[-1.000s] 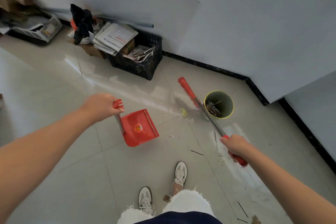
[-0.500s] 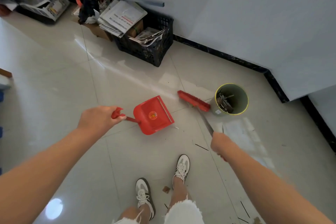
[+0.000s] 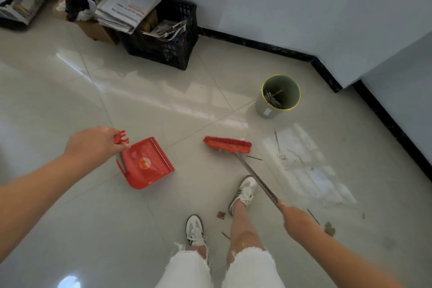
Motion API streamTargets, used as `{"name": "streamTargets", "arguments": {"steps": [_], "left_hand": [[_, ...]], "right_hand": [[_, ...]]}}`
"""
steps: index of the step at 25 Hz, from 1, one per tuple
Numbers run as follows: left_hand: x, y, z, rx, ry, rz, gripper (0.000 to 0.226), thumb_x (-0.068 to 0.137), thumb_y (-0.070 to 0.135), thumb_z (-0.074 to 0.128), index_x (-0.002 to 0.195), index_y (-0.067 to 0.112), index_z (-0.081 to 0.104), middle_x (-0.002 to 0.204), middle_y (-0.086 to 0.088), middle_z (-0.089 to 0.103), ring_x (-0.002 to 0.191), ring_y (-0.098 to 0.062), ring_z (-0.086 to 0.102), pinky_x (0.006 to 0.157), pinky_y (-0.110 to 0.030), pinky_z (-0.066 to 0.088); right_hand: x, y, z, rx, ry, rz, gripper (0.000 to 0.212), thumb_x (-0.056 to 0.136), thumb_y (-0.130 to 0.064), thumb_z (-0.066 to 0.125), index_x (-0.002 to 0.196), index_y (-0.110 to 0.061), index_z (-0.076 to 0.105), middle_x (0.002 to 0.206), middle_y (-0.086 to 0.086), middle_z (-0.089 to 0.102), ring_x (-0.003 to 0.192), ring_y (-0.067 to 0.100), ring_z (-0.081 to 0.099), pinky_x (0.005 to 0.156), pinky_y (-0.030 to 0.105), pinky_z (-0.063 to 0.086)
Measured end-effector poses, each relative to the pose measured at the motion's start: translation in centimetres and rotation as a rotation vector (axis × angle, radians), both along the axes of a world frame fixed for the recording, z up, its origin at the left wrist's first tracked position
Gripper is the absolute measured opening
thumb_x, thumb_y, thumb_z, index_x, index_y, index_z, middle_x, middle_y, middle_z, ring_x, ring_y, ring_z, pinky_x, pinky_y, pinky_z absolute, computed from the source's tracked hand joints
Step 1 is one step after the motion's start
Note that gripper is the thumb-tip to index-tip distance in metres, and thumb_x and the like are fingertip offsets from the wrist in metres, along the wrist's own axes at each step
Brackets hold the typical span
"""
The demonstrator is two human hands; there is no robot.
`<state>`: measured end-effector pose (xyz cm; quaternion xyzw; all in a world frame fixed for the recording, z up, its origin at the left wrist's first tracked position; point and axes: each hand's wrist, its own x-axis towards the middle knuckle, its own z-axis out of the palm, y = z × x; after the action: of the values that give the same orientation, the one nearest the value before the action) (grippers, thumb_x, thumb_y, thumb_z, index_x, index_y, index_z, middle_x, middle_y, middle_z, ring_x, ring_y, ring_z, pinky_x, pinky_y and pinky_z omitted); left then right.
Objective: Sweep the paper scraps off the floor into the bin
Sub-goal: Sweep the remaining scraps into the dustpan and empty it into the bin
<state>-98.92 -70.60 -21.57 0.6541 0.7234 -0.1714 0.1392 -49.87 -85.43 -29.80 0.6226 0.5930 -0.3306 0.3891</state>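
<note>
The handle of a red dustpan (image 3: 146,163) is gripped by the left hand (image 3: 93,144), the pan hanging just over the tiled floor (image 3: 70,100). A red broom (image 3: 228,144) is held by its metal shaft in the right hand (image 3: 298,221) — bristles down on the tiles. Paper scraps (image 3: 221,215) are scattered near the shoes; the green bin (image 3: 279,96) stands beyond the broom, well apart — some debris visible inside.
</note>
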Motion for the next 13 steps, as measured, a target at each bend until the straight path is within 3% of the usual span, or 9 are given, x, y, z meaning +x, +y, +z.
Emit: {"name": "streamTargets", "arguments": {"steps": [5, 13], "left_hand": [[2.0, -3.6, 1.5, 0.005, -0.050, 0.065, 0.040, 0.078, 0.059, 0.060, 0.060, 0.023, 0.055, 0.067, 0.001, 0.058, 0.071, -0.027, 0.057, 0.062, -0.032, 0.042], [18.1, -7.7, 3.7, 0.053, -0.089, 0.025, 0.040, 0.079, 0.060, 0.058, 0.077, 0.020, 0.064, 0.077, -0.003, 0.064, 0.075, -0.027, 0.056, 0.062, -0.032, 0.040]], "right_hand": [[7.2, -6.8, 1.1, -0.022, -0.194, 0.141, 0.079, 0.090, 0.002, 0.042, 0.153, -0.027, 0.005, 0.124, -0.001, 0.059, 0.108, 0.018, 0.062, 0.084, 0.030, 0.051], [27.7, -11.7, 4.9, -0.009, -0.287, 0.299, 0.071, 0.095, -0.005, 0.038, 0.153, -0.026, 0.003, 0.127, -0.005, 0.056, 0.112, 0.013, 0.061, 0.087, 0.030, 0.050]]}}
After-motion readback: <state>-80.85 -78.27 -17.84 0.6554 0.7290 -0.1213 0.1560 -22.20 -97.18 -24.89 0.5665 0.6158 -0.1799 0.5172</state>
